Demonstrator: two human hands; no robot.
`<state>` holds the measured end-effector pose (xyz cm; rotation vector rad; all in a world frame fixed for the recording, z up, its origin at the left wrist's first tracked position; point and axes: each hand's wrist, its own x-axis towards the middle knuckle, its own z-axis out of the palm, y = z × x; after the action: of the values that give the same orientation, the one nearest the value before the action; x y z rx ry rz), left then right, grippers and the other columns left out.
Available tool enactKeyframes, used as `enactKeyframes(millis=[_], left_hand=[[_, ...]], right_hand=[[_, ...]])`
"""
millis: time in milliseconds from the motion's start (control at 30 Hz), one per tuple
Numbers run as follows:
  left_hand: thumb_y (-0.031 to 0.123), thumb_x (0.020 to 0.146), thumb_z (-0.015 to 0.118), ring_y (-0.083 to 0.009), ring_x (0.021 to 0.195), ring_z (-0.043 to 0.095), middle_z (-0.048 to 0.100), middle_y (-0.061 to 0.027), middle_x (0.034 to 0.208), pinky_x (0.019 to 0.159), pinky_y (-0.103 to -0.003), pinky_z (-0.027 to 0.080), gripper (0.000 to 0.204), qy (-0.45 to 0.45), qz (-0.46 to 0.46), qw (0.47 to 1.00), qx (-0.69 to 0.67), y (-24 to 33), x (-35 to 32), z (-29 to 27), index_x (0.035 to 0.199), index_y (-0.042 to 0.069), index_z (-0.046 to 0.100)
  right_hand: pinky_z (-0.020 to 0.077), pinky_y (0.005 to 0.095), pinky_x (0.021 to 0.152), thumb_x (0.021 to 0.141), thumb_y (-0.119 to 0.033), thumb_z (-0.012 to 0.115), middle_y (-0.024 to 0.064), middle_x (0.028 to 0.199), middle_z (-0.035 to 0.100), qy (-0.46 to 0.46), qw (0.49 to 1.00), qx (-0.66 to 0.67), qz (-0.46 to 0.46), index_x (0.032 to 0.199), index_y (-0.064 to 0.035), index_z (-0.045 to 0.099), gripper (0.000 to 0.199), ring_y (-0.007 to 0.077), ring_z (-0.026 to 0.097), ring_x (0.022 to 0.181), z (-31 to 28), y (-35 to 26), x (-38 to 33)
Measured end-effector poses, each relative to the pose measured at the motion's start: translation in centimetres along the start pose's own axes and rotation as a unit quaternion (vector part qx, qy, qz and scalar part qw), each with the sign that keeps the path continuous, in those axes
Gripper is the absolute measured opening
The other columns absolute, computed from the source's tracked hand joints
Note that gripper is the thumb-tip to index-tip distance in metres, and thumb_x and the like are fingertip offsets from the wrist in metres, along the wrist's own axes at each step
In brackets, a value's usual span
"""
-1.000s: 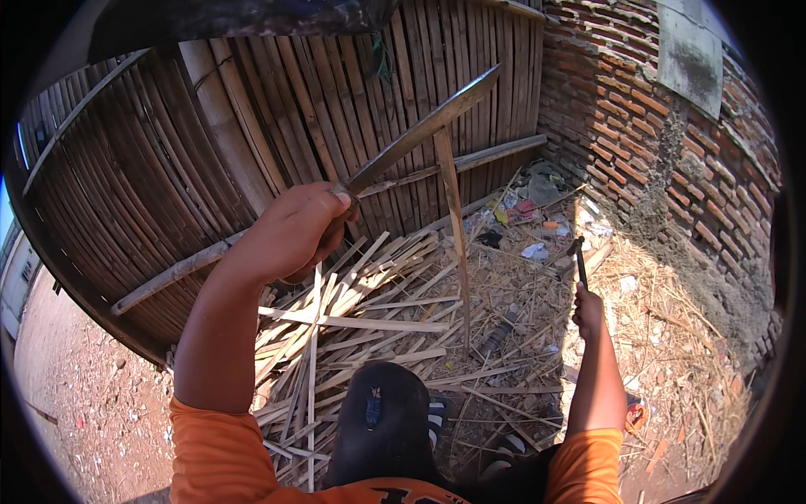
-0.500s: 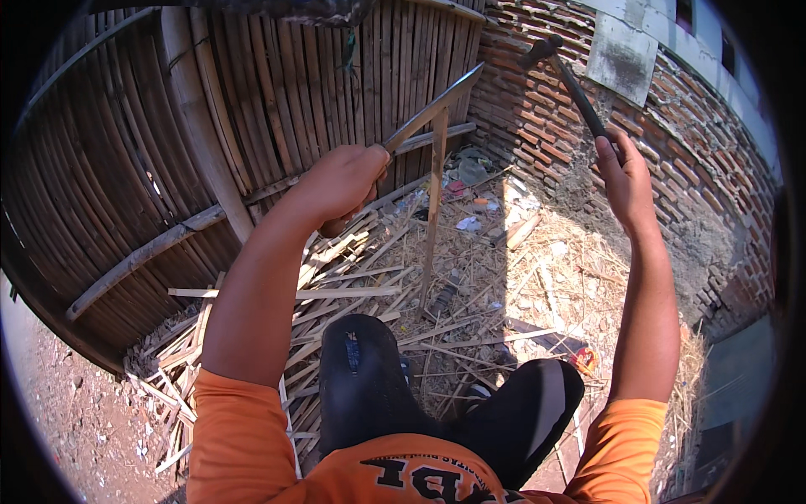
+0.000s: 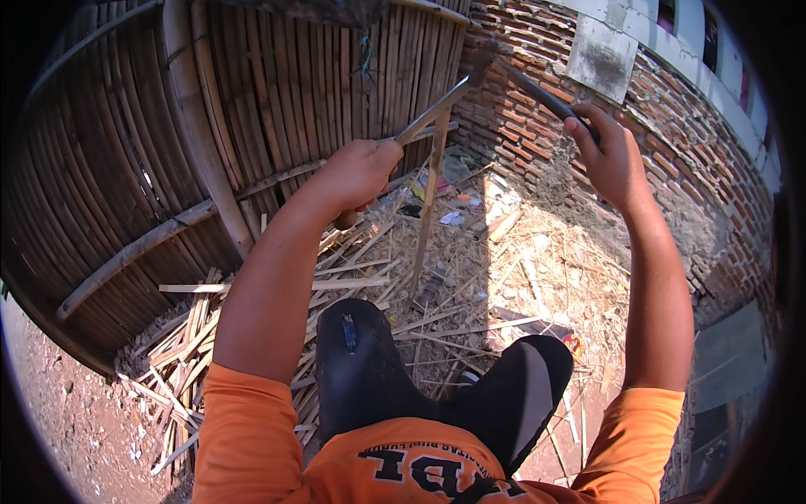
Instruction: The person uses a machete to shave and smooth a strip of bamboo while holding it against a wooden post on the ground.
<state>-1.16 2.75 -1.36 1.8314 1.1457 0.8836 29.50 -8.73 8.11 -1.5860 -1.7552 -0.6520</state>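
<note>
My left hand (image 3: 363,175) is closed round the handle of a machete (image 3: 435,109), its blade slanting up and away to the right. Under the blade stands an upright strip of bamboo (image 3: 428,206), its top end meeting the edge. My right hand (image 3: 608,156) grips a hammer (image 3: 544,94) by its dark handle. The hammer head lies at the far tip of the blade; whether they touch I cannot tell. The foot of the strip is down on the littered ground in front of my knees.
Split bamboo strips (image 3: 189,361) lie in a loose pile at the left, by my leg. A bamboo slat wall (image 3: 285,92) rises on the left, a worn brick wall (image 3: 672,160) on the right. Straw and chips (image 3: 554,252) cover the ground ahead.
My right hand has swung the hammer left and down, bringing its head from high over the brick wall to the blade's tip. The machete remains on top of the strip.
</note>
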Motion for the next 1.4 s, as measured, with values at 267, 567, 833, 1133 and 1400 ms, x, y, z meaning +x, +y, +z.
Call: enactKeyframes(millis=[267,567,833,1133,1400], left_hand=[[0.037,0.099,0.044,-0.0120,0.050,0.047,0.053,-0.0030,0.068,0.048,-0.033,0.040,0.035,-0.015,0.008,0.999,-0.028,-0.6,0.2,0.6,0.088,0.005,0.056],[0.038,0.100,0.044,-0.0134,0.048,0.049,0.054,-0.0037,0.068,0.048,-0.035,0.041,0.038,-0.011,0.005,1.000,-0.002,0.1,0.0,1.1,0.090,0.004,0.057],[0.040,0.100,0.044,-0.0135,0.049,0.047,0.053,-0.0035,0.067,0.047,-0.035,0.040,0.040,-0.012,0.013,1.000,0.015,-0.5,0.4,1.2,0.088,0.005,0.057],[0.041,0.100,0.044,-0.0125,0.046,0.046,0.052,-0.0023,0.064,0.045,-0.034,0.038,0.040,0.012,0.000,1.000,-0.001,-0.9,0.4,1.1,0.086,0.005,0.055],[0.040,0.101,0.043,-0.0120,0.044,0.044,0.051,-0.0015,0.062,0.044,-0.033,0.037,0.040,0.023,0.008,1.000,0.008,-0.8,-0.1,1.3,0.084,0.006,0.054]], right_hand=[[0.0530,0.0429,0.069,0.100,-0.036,0.060,0.0198,0.083,0.070,-0.004,0.998,-0.051,-0.045,0.125,-0.0066,0.065,0.039,0.0347,0.071,0.076,2.6,0.3,-0.3],[0.0523,0.0436,0.070,0.101,-0.039,0.056,0.0189,0.084,0.070,0.100,0.994,0.034,-0.027,0.125,-0.0093,0.064,0.039,0.0364,0.070,0.079,2.2,0.2,0.0],[0.0513,0.0400,0.068,0.102,-0.043,0.055,0.0134,0.080,0.071,0.091,0.993,0.070,0.034,0.132,-0.0091,0.062,0.046,0.0261,0.069,0.073,2.7,0.7,-0.4],[0.0505,0.0404,0.067,0.101,-0.040,0.057,0.0188,0.077,0.067,0.029,0.999,0.023,0.028,0.127,-0.0091,0.064,0.041,0.0303,0.068,0.070,4.7,1.1,-2.0],[0.0504,0.0380,0.066,0.101,-0.039,0.059,0.0189,0.079,0.069,0.087,0.995,0.047,-0.005,0.129,-0.0088,0.063,0.042,0.0275,0.068,0.070,4.4,1.4,-0.9]])
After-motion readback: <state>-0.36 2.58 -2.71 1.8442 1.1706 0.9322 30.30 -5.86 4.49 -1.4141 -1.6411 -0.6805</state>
